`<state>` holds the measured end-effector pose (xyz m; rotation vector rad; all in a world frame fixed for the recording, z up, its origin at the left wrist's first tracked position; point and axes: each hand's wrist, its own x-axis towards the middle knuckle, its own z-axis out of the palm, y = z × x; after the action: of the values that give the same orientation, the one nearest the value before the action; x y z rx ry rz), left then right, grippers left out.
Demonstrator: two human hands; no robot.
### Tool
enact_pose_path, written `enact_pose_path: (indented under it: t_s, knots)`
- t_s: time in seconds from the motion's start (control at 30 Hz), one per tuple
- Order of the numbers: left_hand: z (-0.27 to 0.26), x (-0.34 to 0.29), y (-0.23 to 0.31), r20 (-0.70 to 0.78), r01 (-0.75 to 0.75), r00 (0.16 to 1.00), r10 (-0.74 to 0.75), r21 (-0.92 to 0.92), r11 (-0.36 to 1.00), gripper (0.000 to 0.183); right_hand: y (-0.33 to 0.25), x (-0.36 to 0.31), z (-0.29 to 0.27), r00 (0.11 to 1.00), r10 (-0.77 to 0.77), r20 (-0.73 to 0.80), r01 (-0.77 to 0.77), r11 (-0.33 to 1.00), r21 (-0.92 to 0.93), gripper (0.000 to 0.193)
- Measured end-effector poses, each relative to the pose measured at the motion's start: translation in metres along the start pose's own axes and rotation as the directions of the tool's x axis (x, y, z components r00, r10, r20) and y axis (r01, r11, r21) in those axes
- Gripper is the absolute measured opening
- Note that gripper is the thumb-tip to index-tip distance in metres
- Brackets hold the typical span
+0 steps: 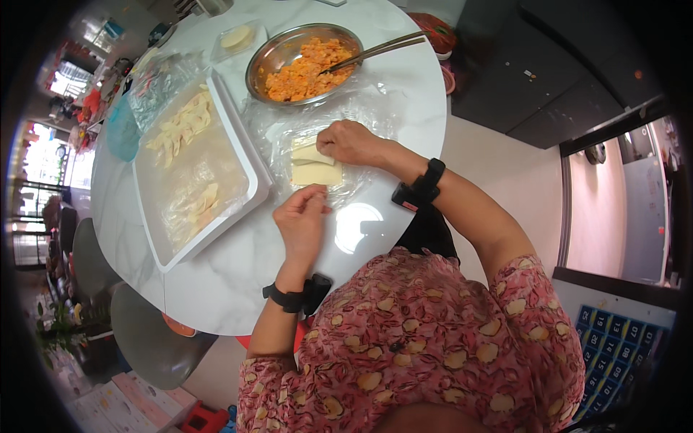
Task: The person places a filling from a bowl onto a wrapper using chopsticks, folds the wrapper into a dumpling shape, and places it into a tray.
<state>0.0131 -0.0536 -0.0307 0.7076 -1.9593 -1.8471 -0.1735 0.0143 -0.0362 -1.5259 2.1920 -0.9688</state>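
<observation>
A stack of pale square dough wrappers (pixel 315 171) lies on clear plastic wrap (pixel 289 133) on the round white marble table (pixel 238 267). My right hand (pixel 349 142) rests on the far edge of the stack, fingers pinching at the top wrapper. My left hand (pixel 301 220) touches the near edge of the stack, fingertips curled at the plastic. Both wrists carry black bands. A metal bowl (pixel 268 54) of orange filling sits just beyond, with a metal spoon (pixel 379 49) leaning in it.
A large white tray (pixel 238 137) lined with plastic holds several folded dumplings at left. A small clear box (pixel 238 37) with wrappers stands behind it. A blue bag (pixel 121 130) lies at the table's left. Grey chairs (pixel 148 339) stand below the table edge.
</observation>
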Motion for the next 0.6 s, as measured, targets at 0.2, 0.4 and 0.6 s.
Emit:
enact_pose_path:
  t_s: [0.2,0.4,0.6]
  knots:
    - [0.000,0.024,0.013,0.232,0.348,0.937,-0.262,-0.682,0.643,0.036,-0.004,0.003,-0.013,0.998,0.060,-0.006,-0.054,0.934,0.354,0.014]
    - [0.009,0.039,0.025,0.353,0.427,0.898,-0.265,-0.846,0.319,0.043,-0.053,-0.034,-0.025,0.993,-0.118,0.027,0.105,0.953,0.283,0.015]
    - [0.003,0.042,0.033,0.229,0.122,0.973,0.025,-0.604,0.788,0.035,-0.050,-0.058,-0.089,0.907,0.244,-0.344,-0.021,0.841,0.541,0.014]
